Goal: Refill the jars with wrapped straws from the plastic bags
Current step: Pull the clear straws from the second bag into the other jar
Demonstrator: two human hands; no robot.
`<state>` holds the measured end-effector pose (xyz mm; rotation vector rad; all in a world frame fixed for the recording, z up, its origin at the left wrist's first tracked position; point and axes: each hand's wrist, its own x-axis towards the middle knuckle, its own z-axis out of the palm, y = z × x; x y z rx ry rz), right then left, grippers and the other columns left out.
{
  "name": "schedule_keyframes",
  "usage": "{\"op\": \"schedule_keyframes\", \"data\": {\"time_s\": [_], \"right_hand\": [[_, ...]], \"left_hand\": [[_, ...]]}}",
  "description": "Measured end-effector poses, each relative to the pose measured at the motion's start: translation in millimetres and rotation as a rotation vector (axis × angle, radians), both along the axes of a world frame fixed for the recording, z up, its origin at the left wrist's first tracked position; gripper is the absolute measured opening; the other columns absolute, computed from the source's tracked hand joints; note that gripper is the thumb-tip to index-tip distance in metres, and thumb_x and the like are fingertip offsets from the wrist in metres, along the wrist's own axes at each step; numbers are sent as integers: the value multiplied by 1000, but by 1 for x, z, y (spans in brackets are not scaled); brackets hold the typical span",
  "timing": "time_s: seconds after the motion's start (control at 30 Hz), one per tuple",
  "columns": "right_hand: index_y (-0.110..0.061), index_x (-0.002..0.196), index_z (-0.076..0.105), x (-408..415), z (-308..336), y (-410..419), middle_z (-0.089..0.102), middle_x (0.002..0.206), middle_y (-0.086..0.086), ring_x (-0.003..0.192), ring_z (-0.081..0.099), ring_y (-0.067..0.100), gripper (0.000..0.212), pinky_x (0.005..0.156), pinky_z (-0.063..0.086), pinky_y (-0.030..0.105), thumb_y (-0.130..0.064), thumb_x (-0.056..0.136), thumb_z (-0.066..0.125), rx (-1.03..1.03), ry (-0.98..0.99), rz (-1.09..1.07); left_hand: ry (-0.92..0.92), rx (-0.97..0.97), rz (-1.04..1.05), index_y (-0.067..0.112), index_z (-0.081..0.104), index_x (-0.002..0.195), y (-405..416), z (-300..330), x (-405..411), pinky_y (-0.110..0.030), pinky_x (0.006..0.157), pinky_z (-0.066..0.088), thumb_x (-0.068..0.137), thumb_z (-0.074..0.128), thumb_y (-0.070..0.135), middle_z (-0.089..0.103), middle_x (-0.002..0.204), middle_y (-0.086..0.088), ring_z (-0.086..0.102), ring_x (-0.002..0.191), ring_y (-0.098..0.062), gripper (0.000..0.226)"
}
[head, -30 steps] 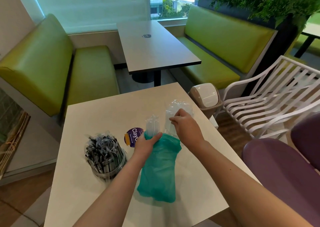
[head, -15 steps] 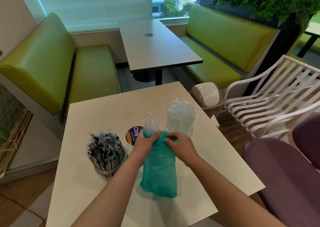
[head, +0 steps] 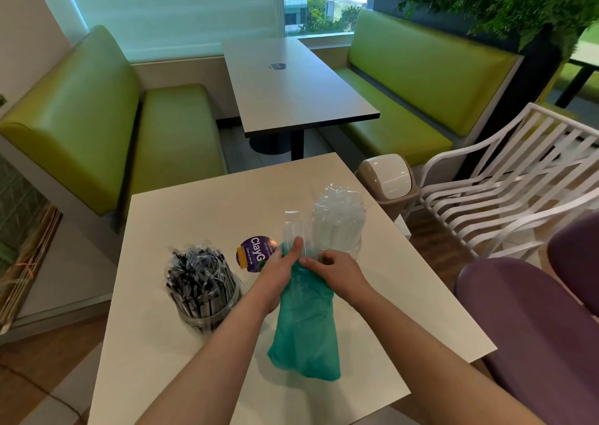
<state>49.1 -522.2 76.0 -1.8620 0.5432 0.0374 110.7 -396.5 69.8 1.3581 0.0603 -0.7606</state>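
Teal plastic bag lies on my white table, long axis running from the near edge away toward the window, mouth at the far end where clear wrapped straws stick out and point away from me. My left hand grips the bag's neck from the left, fingers curled round it, thumb lying up along the straw bundle. My right hand pinches the bag's mouth from the right, fingers bent in, forefinger tip meeting the plastic just beside the left thumb. Two jars on the table: one clear jar just beyond my right hand, packed with upright white straws in clear wrap; one jar of dark straws to the left, well apart from the bag, its straws fanning upward. One teal bag (I can't tell whether a second bag sits inside). One round purple sticker lies flat beside my left hand.
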Motion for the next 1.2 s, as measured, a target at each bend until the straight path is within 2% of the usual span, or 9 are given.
{"op": "schedule_keyframes", "data": {"time_s": [0.1, 0.27, 0.37, 0.47, 0.67, 0.87, 0.97, 1.07, 1.2], "right_hand": [[-13, 93, 66, 0, 0, -2, 65, 81, -2, 73, 60, 10, 45, 63, 48, 25, -56, 78, 70, -44, -23, -10], [-25, 105, 58, -1, -1, -6, 67, 100, -4, 89, 65, 14, 30, 80, 57, 36, -48, 86, 64, -45, -31, -27], [-27, 108, 59, -2, 3, -8, 66, 100, -5, 88, 63, 10, 23, 77, 55, 30, -39, 89, 63, -14, -63, -42], [-25, 117, 59, -5, 7, -9, 67, 107, -6, 94, 64, 10, 33, 80, 55, 27, -39, 88, 66, 54, -97, -13], [-20, 119, 59, -8, 10, -14, 67, 109, -1, 91, 62, 9, 27, 67, 45, 19, -30, 94, 61, 147, -68, -12], [-18, 108, 58, -7, 14, -24, 69, 103, 2, 100, 62, 18, 22, 78, 50, 30, -35, 94, 58, 35, -96, -28], [-24, 104, 57, -8, 34, -34, 72, 99, -4, 100, 63, 9, 11, 85, 47, 25, -30, 95, 58, 29, -192, -21], [-25, 112, 57, -6, 62, -45, 69, 104, -11, 103, 60, 3, 18, 84, 46, 18, -33, 96, 56, -55, -282, 12], [-26, 115, 50, -2, 92, -56, 68, 100, -13, 96, 60, -3, 19, 83, 50, 22, -35, 99, 50, -193, -403, -34]], "left_hand": [[-18, -13, -50, 19, 61, 106, 0, 3, 0, -37, 82, 59, 91, 57, 48, 72, 105, -11, 71, 95, -26, 33], [-33, -13, -78, 18, 61, 123, -1, 0, 1, -47, 97, 53, 83, 62, 55, 72, 112, -9, 70, 104, -26, 54], [-45, -27, -90, 19, 62, 124, -3, 3, -1, -43, 93, 55, 86, 62, 51, 74, 110, -7, 71, 101, -24, 50], [-31, -33, -110, 19, 62, 120, -3, 7, -2, -39, 87, 57, 90, 60, 47, 74, 108, -7, 71, 99, -24, 41], [-59, 0, -133, 18, 62, 122, -8, 6, -4, -35, 81, 58, 90, 60, 48, 73, 109, -8, 72, 99, -23, 44], [-340, 367, -97, 16, 61, 113, -16, -7, 2, -43, 91, 54, 93, 53, 56, 69, 104, -5, 66, 99, -22, 46], [-463, 543, -89, 11, 55, 114, -20, -7, 7, -35, 78, 46, 96, 49, 54, 62, 100, -6, 60, 96, -26, 47], [-493, 620, -80, 7, 52, 116, -26, -6, 12, -34, 74, 41, 96, 50, 52, 60, 102, -7, 57, 93, -25, 50], [-517, 601, -79, 12, 49, 126, -37, -3, 16, -34, 76, 44, 94, 57, 48, 64, 113, -8, 58, 95, -24, 49]]}}
